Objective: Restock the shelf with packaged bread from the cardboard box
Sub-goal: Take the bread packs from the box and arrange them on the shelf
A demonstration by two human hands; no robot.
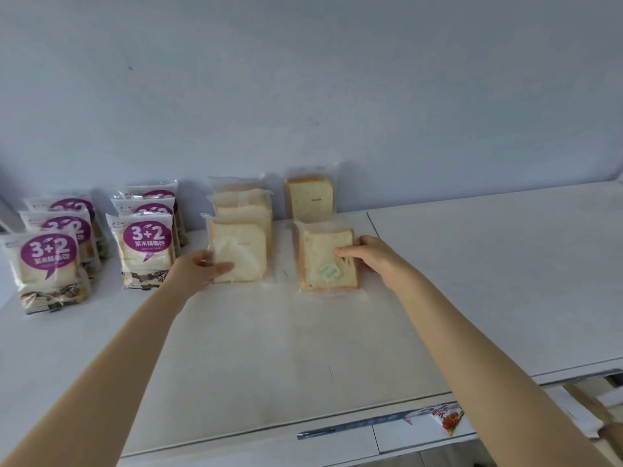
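A: What is the biggest thing here?

B: The white shelf, under a pale wall. A seam divides its top into two panels, and the right panel is bare. Its left and right ends are cut off by the frame.

A: And the bread?

B: At the far left stand the purple-labelled packs, in two rows one behind another. The rear ones are mostly hidden, so I cannot count them surely. In the middle is a row of clear toast packs, upright. Behind the right side one single toast pack leans against the wall.

A: What do the hands hold?

B: The left hand has its grip on the front toast pack of the middle row, thumb on its face; the other fingers are hidden behind it. The right hand holds the tilted toast pack by its right edge, bottom resting on the shelf. A small green sachet shows inside, too blurred to read.

A: The cardboard box?

B: I cannot see it. Low right, a red snack packet peeks out, mostly covered.
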